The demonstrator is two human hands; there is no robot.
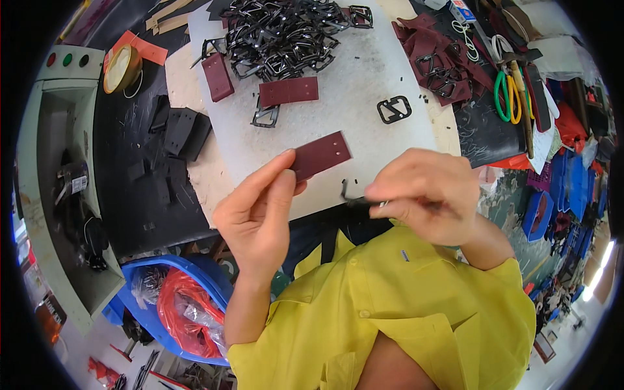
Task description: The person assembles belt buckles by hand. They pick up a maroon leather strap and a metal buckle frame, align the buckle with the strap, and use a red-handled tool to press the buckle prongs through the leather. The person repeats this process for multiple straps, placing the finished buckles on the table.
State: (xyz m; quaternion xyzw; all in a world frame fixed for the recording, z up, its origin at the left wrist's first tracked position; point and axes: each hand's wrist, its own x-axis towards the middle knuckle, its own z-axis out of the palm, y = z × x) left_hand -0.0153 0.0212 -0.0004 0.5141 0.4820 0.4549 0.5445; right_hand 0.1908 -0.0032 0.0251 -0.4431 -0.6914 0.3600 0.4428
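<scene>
Between the thumb and fingers of my left hand (260, 208) is a maroon leather strap piece (322, 156), its end with two small holes pointing right. My right hand (422, 195) pinches a dark metal buckle (351, 195), blurred and mostly hidden by the fingers. Both hands are over the near edge of a white sheet (292, 140), slightly apart. Farther off on the sheet rest a stack of maroon pieces (289, 91), another maroon stack (218, 77) and a single black buckle (394, 110). One more buckle (265, 116) lies partly beneath the first stack.
A large heap of black buckles (286, 36) covers the sheet's far end. Maroon pieces with buckles (442, 62) pile up at right, near green- and yellow-handled scissors (507, 97). Black strap pieces (185, 133) lie left. A blue tub (156, 263) stands below the table at left.
</scene>
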